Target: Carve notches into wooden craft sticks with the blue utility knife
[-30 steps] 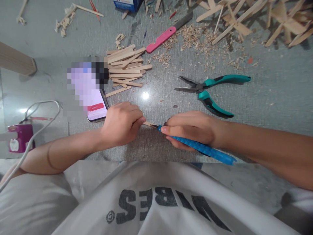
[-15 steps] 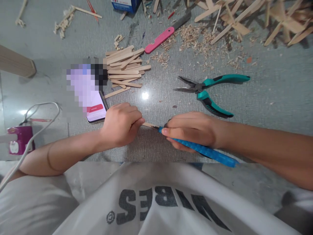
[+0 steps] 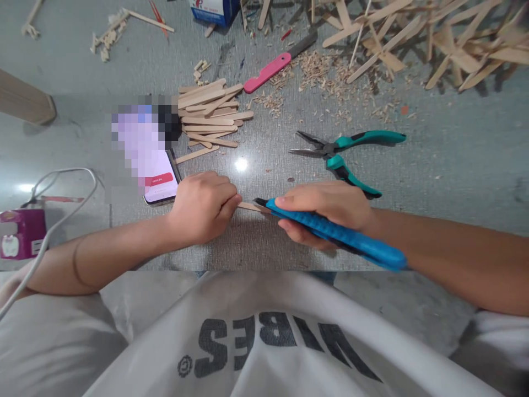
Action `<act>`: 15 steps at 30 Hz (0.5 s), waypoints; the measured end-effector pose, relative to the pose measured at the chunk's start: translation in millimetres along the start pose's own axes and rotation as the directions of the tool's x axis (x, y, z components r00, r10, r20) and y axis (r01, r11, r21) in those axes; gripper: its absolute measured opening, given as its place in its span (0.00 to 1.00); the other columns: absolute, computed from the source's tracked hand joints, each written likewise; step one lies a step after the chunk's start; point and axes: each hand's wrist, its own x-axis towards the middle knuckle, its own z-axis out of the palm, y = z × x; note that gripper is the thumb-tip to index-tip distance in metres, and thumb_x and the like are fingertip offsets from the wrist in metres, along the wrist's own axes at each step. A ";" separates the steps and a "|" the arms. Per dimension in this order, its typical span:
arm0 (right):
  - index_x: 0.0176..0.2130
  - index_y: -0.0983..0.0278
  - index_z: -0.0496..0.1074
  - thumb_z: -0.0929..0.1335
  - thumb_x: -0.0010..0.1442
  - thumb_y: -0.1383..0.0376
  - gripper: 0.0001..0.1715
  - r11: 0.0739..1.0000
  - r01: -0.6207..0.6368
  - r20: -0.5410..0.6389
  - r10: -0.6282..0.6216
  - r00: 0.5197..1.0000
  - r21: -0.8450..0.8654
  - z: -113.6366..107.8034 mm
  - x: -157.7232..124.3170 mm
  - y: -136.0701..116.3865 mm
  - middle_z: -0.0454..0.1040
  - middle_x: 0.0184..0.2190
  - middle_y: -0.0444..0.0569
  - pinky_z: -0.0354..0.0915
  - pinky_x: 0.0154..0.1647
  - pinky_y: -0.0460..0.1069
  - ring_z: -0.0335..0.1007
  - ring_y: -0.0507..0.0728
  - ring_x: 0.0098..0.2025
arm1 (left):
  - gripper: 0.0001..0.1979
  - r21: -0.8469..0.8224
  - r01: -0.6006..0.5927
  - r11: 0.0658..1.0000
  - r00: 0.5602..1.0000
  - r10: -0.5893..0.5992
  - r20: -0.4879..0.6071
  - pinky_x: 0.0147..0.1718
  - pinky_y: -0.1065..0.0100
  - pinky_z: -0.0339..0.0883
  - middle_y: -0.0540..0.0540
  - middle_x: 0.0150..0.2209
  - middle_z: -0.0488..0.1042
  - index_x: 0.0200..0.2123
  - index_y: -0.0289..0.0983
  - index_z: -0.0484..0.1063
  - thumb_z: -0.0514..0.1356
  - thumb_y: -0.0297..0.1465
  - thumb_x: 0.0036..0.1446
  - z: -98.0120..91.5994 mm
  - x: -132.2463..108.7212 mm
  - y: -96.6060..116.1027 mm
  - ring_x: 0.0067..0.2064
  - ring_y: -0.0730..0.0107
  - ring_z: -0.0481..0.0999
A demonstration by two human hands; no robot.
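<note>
Wooden stick [image 3: 253,207] points rightward from the left hand [image 3: 204,209], which pinches it, toward the right hand [image 3: 330,199], wrapped round a blue cutter [image 3: 336,230] angled near its exposed end.

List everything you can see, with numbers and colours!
table: one, grey, underneath
single stick: one, tan, front middle
cutter: one, blue-black, front right
pliers: one, teal-black, middle right
pink tool: one, pink-grey, far middle
phone: one, purple screen partly pixelated, left
stick pile: many, tan, beside the phone
crossed sticks: many, tan, far right
shavings: many, pale, beyond the pliers
scraps: several, pale, far left
box: one, blue-white, far edge
purple box: one, purple, left edge
cable: one, white, left
wooden block: one, brown, left
shirt: one, white, dark letters, nearest
left hand: one, bare, holding single stick
right hand: one, bare, holding cutter
</note>
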 end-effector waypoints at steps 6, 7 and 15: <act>0.55 0.62 0.68 0.63 0.76 0.71 0.11 0.913 0.321 0.109 -0.303 0.947 -0.250 8.7 -6.9 2.8 0.79 0.33 0.44 0.63 0.27 0.51 0.73 0.54 0.30 | 0.18 0.029 -0.012 1.000 1.000 0.012 0.001 0.29 0.60 0.59 0.46 0.26 0.75 0.27 0.38 0.72 0.55 0.32 0.72 -0.4 -1.4 0.4 0.29 0.63 0.70; 0.56 0.62 0.68 0.63 0.75 0.70 0.12 0.906 0.323 0.109 -0.305 0.946 -0.275 10.0 -8.6 3.8 0.78 0.33 0.44 0.63 0.28 0.51 0.72 0.54 0.30 | 0.18 0.030 -0.016 0.999 1.000 0.016 0.001 0.29 0.59 0.59 0.46 0.26 0.75 0.27 0.38 0.72 0.55 0.32 0.72 -0.5 -1.7 0.6 0.29 0.62 0.70; 0.57 0.62 0.66 0.63 0.75 0.70 0.12 0.902 0.317 0.121 -0.294 0.948 -0.293 10.8 -10.0 6.5 0.76 0.33 0.42 0.66 0.29 0.49 0.72 0.53 0.32 | 0.18 0.034 -0.049 0.998 0.999 0.050 -0.011 0.29 0.59 0.58 0.46 0.26 0.73 0.27 0.37 0.72 0.54 0.31 0.72 -0.4 -1.6 -0.1 0.28 0.63 0.68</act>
